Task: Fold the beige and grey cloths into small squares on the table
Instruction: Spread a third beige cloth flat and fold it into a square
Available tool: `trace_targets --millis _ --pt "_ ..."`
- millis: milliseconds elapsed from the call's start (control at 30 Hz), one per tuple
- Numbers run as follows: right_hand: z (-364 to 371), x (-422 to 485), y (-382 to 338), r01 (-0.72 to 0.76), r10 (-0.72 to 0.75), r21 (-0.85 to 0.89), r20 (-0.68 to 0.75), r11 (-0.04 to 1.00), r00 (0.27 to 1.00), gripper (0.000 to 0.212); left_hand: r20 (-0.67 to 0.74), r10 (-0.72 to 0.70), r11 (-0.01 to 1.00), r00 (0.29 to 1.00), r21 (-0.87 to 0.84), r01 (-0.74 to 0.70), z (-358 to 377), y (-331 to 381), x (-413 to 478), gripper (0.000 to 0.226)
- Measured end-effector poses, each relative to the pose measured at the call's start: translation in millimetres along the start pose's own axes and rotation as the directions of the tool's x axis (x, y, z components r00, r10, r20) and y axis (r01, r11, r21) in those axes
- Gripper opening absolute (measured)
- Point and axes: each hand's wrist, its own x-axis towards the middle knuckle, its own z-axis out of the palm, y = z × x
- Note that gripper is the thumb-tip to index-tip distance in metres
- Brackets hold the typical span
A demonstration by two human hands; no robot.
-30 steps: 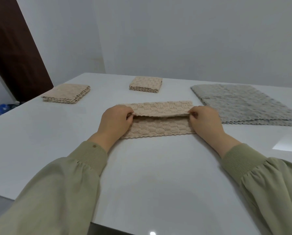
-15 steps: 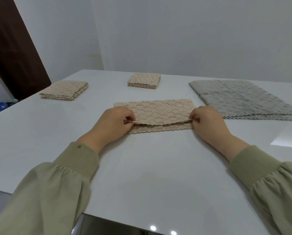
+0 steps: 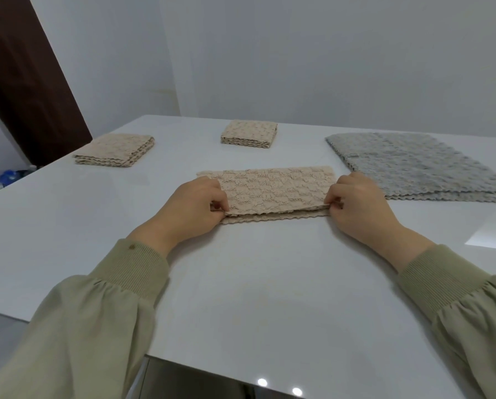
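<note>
White tabletop (image 3: 269, 283) stretched before us, plain walls behind. Our left hand (image 3: 195, 208) and right hand (image 3: 359, 208) each pinched an end of the beige cloth (image 3: 272, 187) at mid-table, its upper layer lying just short of the near edge. We judged the lengthwise fold nearly laid. The next move called for aligning the edges, pressing flat, then halving sideways. The grey cloths (image 3: 419, 168), perhaps two, lay unfolded at right.

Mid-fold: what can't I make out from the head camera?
1. Head view: fingertips of left hand and right hand, partly hidden by corners of the long textured beige cloth.
2. Head view: flat textured grey cloth, right end cut by the frame edge.
3. Head view: blue objects at left edge, blurred, cropped.
</note>
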Motion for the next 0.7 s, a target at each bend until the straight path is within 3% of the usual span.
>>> trace_targets --millis 233,367,500,600,700 --pt "1.1 0.3 4.6 0.032 -0.030 -0.049 0.040 0.998 0.999 0.026 -0.009 0.010 0.998 1.000 -0.065 -0.011 -3.5 4.4 -2.7 0.017" --pt "2.5 -0.1 4.1 0.017 -0.011 -0.050 0.107 0.999 0.994 0.025 0.108 -0.006 1.000 0.994 -0.023 0.008 -4.1 6.3 -2.8 0.021" --pt "-3.4 -3.7 2.8 -0.178 0.171 0.052 0.121 0.983 0.978 0.023 0.168 -0.043 0.993 0.985 -0.098 0.060 -6.0 9.3 -3.7 0.015" --pt "-11.5 -4.8 10.2 -0.389 0.392 0.127 0.001 0.913 0.920 0.021 0.063 -0.039 0.990 0.997 -0.137 0.047 -2.3 12.5 -1.9 0.007" --pt "-13.0 -5.0 21.6 -0.470 0.471 -0.067 0.006 0.880 0.882 0.028 -0.052 0.018 0.996 0.998 -0.091 -0.023 7.7 19.3 4.1 0.010"
